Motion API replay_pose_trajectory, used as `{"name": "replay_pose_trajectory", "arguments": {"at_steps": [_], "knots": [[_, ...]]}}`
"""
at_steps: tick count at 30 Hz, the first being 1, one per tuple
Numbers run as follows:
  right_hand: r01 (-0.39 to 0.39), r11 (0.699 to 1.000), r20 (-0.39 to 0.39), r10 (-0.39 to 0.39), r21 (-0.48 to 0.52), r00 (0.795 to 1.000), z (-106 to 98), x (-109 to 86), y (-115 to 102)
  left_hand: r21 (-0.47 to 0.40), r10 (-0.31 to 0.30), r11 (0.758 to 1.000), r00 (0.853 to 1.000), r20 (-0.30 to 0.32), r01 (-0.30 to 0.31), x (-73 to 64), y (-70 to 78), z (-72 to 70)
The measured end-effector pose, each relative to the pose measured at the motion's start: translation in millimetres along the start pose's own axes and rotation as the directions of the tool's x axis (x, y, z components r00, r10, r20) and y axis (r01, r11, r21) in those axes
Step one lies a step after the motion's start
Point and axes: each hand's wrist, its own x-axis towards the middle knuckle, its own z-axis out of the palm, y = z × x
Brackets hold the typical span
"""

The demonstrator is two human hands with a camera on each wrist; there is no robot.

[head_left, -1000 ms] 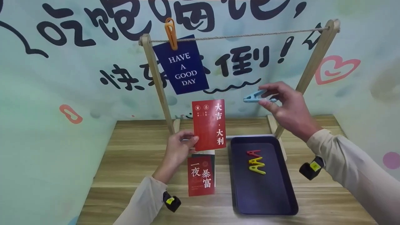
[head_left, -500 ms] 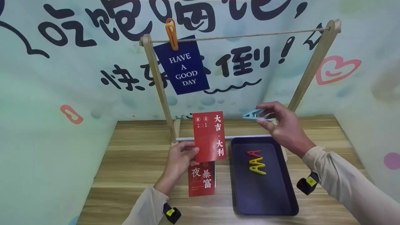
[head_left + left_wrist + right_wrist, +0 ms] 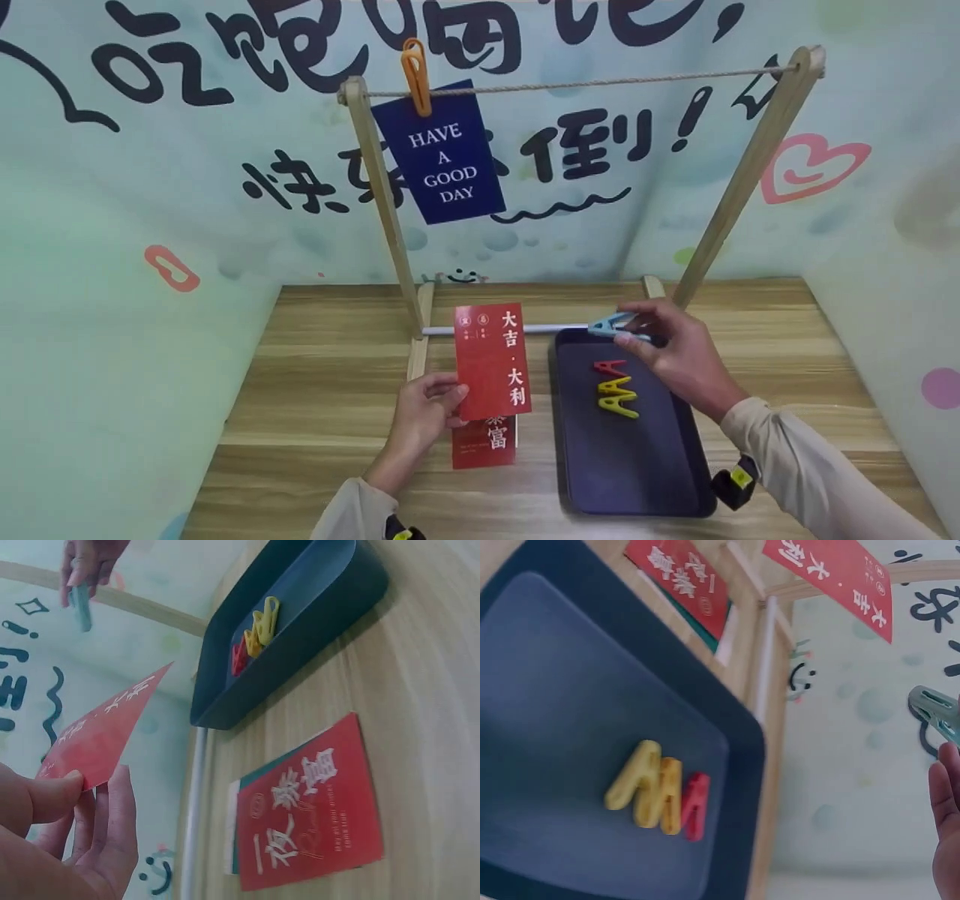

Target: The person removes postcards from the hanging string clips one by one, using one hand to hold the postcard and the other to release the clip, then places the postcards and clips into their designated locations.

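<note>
My left hand [image 3: 427, 412] pinches the left edge of a red card [image 3: 491, 364] with white characters, thumb in front. The left wrist view shows this card held up at a tilt, apart from the stack below. Under it on the table lies a second red card [image 3: 307, 810] on top of a small stack of cards. Between thumb and fingers my right hand [image 3: 679, 356] holds a light blue clothespin [image 3: 611, 325], over the far end of the dark tray [image 3: 637, 480]. One red clothespin [image 3: 695, 806] and several yellow clothespins [image 3: 649, 784] lie in that tray.
A wooden frame with two posts [image 3: 750, 180] carries a rope [image 3: 600, 81] across its top. An orange clothespin [image 3: 416, 79] holds a blue card [image 3: 442, 161] on the rope's left end. A white bar [image 3: 555, 328] joins the frame's feet. Behind stands a printed backdrop [image 3: 225, 187].
Both hands have moved down, the left with the red card and the right with the light blue clothespin. The held card covers more of the stack in the head view.
</note>
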Motion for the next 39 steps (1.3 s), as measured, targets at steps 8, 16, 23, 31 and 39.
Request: {"name": "replay_pose_trajectory", "arguments": {"at_steps": [8, 16, 23, 31, 39], "knots": [[-0.018, 1.0, -0.004, 0.018, 0.006, 1.0, 16.1, -20.8, 24.4, -0.033, -0.027, 0.999, 1.0, 0.011, 0.027, -8.5, -26.2, -0.4], [-0.048, 0.999, -0.026, 0.048, 0.018, 0.998, 29.1, -37.6, 44.8, -0.067, -0.023, 0.997, 0.999, 0.037, 0.025, -12.3, -49.3, 6.2], [-0.074, 0.997, -0.052, 0.072, -0.031, 0.996, 39.1, -49.9, 64.4, -0.055, -0.06, 0.997, 0.998, 0.029, 0.061, -13.8, -63.7, 7.3], [-0.084, 0.989, -0.071, 0.076, -0.118, 0.995, 50.4, -66.2, 86.1, -0.012, -0.091, 0.996, 0.996, 0.015, 0.091, -13.5, -78.1, 8.4], [-0.055, 0.975, -0.036, 0.048, -0.213, 0.998, 56.7, -74.9, 97.4, 0.077, -0.097, 0.992, 0.995, -0.017, 0.098, -12.9, -87.7, 8.2]]}}
